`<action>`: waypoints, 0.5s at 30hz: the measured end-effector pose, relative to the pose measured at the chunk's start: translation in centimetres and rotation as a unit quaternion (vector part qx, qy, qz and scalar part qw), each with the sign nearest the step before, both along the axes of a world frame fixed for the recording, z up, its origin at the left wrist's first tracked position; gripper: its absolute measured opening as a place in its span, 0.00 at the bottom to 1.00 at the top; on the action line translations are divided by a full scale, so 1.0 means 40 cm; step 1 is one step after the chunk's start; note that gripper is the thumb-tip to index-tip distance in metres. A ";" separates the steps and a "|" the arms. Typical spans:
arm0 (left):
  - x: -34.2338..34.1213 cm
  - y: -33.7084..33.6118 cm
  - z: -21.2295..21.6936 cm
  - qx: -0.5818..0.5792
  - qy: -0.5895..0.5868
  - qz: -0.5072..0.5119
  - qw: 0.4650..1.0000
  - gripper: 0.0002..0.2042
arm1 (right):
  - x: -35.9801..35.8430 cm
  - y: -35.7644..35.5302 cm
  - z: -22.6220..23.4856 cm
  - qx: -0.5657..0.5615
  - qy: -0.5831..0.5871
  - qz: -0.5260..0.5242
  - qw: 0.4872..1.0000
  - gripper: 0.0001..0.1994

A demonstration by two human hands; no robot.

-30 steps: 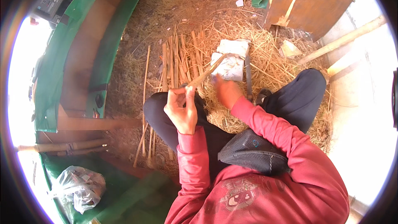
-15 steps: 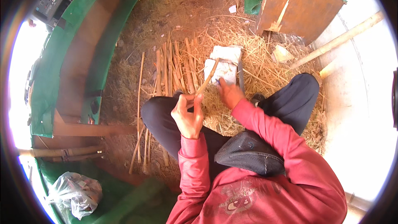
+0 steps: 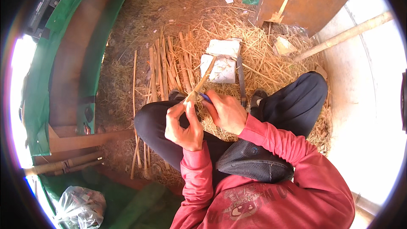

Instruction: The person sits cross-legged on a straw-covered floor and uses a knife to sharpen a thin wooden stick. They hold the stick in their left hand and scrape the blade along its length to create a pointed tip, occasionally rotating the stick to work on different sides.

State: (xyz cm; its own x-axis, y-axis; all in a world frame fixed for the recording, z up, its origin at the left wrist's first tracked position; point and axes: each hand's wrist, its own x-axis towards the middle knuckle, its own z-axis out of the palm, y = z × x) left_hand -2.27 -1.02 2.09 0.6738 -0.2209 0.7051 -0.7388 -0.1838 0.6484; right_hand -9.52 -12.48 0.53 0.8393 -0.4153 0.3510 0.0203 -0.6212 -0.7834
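Compared with half a second ago, the right hand [image 3: 229, 112] has been drawn back from the pale blocks [image 3: 224, 70] toward the body, and the gap between it and the left hand [image 3: 185, 128] has been narrowed. The whole scene has been shifted slightly leftward in the view.

A slender tan stick [image 3: 203, 79] is pinched at its near end between the left thumb and fingers. It is held at a slant above the straw [image 3: 263, 59], in front of the crossed legs, its far end seen against the blocks. A small blue object [image 3: 205, 97] is gripped in the curled right hand, just beside the stick.

Most of the blue object is covered by the right fingers, so its kind cannot be told, nor whether the stick is touched by it. Whether the stick's far end is rested on the blocks is also unclear. A clear plastic bag [image 3: 82, 208] is cut off at the lower left.
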 end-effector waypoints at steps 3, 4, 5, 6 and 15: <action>0.000 0.001 0.026 -0.031 0.012 -0.016 0.999 0.05 | -0.016 0.022 0.040 0.009 0.025 -0.006 1.000 0.09; -0.002 0.000 0.025 -0.031 0.034 -0.012 0.999 0.05 | -0.014 0.020 0.040 0.009 0.025 -0.012 1.000 0.09; 0.000 -0.001 0.021 -0.032 0.029 -0.017 0.999 0.06 | -0.004 0.004 0.007 -0.011 0.081 -0.031 0.996 0.09; 0.001 -0.005 0.023 -0.032 0.022 -0.025 0.999 0.06 | 0.007 -0.025 -0.045 -0.032 0.135 -0.053 0.989 0.09; -0.005 0.013 0.002 -0.049 0.015 -0.028 0.998 0.04 | 0.007 0.037 -0.041 -0.087 0.012 -0.056 0.995 0.11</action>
State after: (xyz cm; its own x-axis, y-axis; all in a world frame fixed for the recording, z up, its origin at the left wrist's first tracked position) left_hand -2.48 -0.52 2.18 0.6840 -0.1898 0.7044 -0.7256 -0.0770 0.6838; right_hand -9.22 -11.02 -1.09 0.7996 -0.4415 0.4070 -0.0742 -0.7453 -0.6626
